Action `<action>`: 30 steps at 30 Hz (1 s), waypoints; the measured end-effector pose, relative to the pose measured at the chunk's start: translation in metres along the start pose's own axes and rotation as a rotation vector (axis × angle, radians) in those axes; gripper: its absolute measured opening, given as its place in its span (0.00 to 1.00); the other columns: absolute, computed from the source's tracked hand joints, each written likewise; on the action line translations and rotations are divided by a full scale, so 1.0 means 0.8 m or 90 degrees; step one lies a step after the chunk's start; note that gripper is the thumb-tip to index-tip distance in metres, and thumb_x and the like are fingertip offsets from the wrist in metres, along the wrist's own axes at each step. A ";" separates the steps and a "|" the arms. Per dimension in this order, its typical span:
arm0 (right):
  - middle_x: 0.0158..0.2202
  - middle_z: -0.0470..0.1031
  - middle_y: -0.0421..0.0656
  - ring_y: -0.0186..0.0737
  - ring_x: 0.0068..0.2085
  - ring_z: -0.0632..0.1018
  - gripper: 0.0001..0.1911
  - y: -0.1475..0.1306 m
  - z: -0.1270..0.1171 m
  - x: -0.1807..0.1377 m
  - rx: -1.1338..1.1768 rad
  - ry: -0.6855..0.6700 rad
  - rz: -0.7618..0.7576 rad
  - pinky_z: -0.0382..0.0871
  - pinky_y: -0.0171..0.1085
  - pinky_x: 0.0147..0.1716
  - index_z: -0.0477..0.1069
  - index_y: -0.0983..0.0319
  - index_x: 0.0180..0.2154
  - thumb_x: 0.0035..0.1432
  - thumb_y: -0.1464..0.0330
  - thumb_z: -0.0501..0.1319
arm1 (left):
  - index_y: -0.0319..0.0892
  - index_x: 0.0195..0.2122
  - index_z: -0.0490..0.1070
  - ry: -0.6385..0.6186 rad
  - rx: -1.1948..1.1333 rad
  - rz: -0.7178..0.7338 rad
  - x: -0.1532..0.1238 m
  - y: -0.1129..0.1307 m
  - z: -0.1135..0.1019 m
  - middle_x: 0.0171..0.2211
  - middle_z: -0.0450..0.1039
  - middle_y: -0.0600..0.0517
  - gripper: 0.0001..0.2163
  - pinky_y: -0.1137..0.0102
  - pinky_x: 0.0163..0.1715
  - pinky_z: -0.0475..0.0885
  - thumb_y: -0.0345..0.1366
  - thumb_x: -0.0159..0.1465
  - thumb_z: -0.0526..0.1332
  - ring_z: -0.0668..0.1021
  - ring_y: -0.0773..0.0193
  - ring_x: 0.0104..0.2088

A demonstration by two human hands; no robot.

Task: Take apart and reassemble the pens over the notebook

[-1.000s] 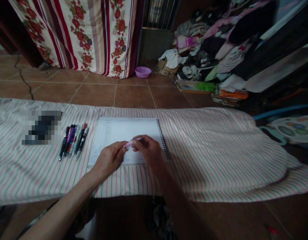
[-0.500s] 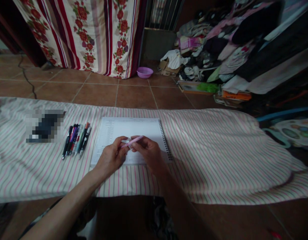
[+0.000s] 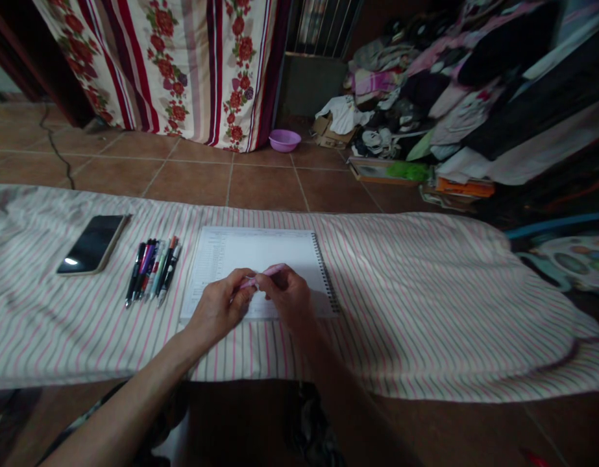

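Note:
A pink pen point(image 3: 276, 268) is held between both hands over an open spiral notebook point(image 3: 260, 243). The fingers of my left hand point(image 3: 220, 301) are closed round its left end. My right hand point(image 3: 290, 295) pinches it near the middle and right part, covering much of it. Something small and whitish shows between the fingertips, too small to name. To the left of the notebook lies a row of several pens point(image 3: 152, 271), side by side on the cloth. Farther left rests a phone point(image 3: 93, 243) with a dark screen.
A striped cloth point(image 3: 416, 292) covers the table. Beyond it are a tiled floor point(image 3: 182, 172), a floral curtain point(image 3: 196, 71) and a purple basin point(image 3: 284, 140). Heaped clothes point(image 3: 401, 84) fill the back right, and a round patterned object point(image 3: 579, 259) stands at the right edge.
My right fingers have shifted along the pink pen towards the left hand, covering more of its middle. The view has moved slightly; the notebook and the row of pens lie as before.

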State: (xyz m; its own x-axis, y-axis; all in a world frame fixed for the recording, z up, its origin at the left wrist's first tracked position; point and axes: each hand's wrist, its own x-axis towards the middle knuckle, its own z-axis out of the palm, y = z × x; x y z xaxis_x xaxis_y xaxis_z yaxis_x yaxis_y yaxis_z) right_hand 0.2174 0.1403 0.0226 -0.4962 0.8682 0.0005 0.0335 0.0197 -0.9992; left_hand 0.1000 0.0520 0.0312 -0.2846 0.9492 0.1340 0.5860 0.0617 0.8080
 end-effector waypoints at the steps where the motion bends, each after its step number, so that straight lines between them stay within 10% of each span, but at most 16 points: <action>1: 0.19 0.69 0.35 0.29 0.20 0.69 0.13 0.001 0.001 0.001 0.020 -0.005 0.005 0.64 0.30 0.21 0.67 0.61 0.28 0.46 0.59 0.64 | 0.43 0.43 0.65 -0.001 -0.010 -0.007 0.000 0.000 0.000 0.32 0.76 0.51 0.10 0.70 0.33 0.70 0.37 0.63 0.53 0.78 0.63 0.33; 8: 0.28 0.73 0.38 0.26 0.20 0.64 0.19 -0.004 -0.002 0.000 0.133 -0.038 0.060 0.59 0.29 0.18 0.70 0.62 0.42 0.45 0.64 0.64 | 0.42 0.38 0.67 -0.016 -0.132 -0.076 0.005 0.000 -0.004 0.25 0.73 0.54 0.08 0.71 0.29 0.69 0.39 0.62 0.55 0.76 0.65 0.27; 22: 0.20 0.70 0.36 0.31 0.22 0.70 0.13 -0.004 0.000 -0.001 0.020 0.003 0.059 0.64 0.32 0.22 0.68 0.61 0.26 0.44 0.58 0.64 | 0.43 0.39 0.65 -0.006 -0.036 -0.040 0.000 0.002 0.003 0.28 0.74 0.53 0.08 0.70 0.30 0.68 0.40 0.62 0.54 0.76 0.64 0.29; 30: 0.51 0.67 0.52 0.44 0.45 0.72 0.21 -0.025 -0.014 -0.006 -0.134 0.173 -0.186 0.71 0.42 0.37 0.63 0.61 0.47 0.51 0.62 0.59 | 0.44 0.36 0.64 0.043 -0.178 -0.103 0.007 -0.013 0.007 0.26 0.75 0.54 0.07 0.72 0.25 0.69 0.41 0.61 0.55 0.75 0.67 0.24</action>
State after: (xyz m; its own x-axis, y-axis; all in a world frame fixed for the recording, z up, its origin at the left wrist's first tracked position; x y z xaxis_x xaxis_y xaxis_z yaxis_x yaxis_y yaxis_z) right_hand 0.2289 0.1413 0.0434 -0.2657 0.9094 0.3201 0.1147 0.3595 -0.9261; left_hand 0.0967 0.0583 0.0205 -0.4125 0.9107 0.0220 0.3006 0.1133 0.9470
